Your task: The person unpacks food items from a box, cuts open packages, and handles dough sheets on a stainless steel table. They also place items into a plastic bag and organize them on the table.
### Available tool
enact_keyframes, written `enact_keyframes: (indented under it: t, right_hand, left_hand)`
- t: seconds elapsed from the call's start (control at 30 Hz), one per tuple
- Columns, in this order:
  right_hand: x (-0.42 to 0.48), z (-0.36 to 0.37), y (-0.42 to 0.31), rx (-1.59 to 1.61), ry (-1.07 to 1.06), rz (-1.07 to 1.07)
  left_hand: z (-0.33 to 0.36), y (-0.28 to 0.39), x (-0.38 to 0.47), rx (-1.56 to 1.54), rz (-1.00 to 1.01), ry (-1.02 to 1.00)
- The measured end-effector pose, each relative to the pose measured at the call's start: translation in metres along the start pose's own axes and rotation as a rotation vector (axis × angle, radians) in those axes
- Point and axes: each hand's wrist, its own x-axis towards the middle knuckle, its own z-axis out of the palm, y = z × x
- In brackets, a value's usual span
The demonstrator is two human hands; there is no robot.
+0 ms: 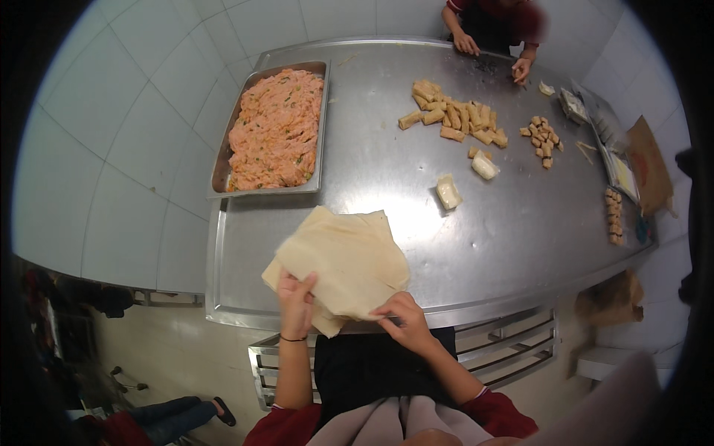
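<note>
A stack of thin, pale wrapper sheets [346, 251] lies at the near edge of the steel table [385, 167], with some layers hanging over the rim. My left hand [297, 298] grips the left side of the top sheet, thumb above and fingers beneath. My right hand [403, 319] pinches the same sheet at its near right corner. To the left beyond the stack, a deep metal tray [325, 128] holds pink minced filling [276, 131] with green and orange bits. Two pale wrapped blocks, one nearer [448, 192] and one farther [485, 166], sit to the right.
Short tan rolls [463, 114] are piled across the table. Smaller dark-banded rolls [542, 136] lie right of them, and a row of bundles [614, 217] sits near the right edge. A co-worker's hands [466, 43] rest at the far side. Cardboard [650, 161] stands at right.
</note>
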Motion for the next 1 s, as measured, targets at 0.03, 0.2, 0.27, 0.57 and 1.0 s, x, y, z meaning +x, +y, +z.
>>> enact_keyframes:
  t: [0.03,0.2,0.27,0.57,1.0]
  right_hand:
    - [0.001,-0.003,0.003,-0.02,-0.001,-0.067]
    - [0.022,-0.015,0.038,-0.076,0.28,0.128]
    - [0.03,-0.015,0.057,-0.083,0.335,0.376]
    - [0.014,-0.014,0.062,0.647,0.3,0.574]
    - [0.015,-0.074,-0.024,-0.274,0.32,0.074]
  left_hand:
    - [-0.004,0.011,0.001,-0.002,0.078,0.006]
    - [-0.035,0.086,-0.014,0.004,0.342,0.172]
    - [-0.044,0.099,-0.025,0.055,0.404,0.242]
    - [-0.01,0.062,-0.022,-0.105,0.261,0.13]
    - [0.009,-0.019,-0.015,0.522,0.052,0.008]
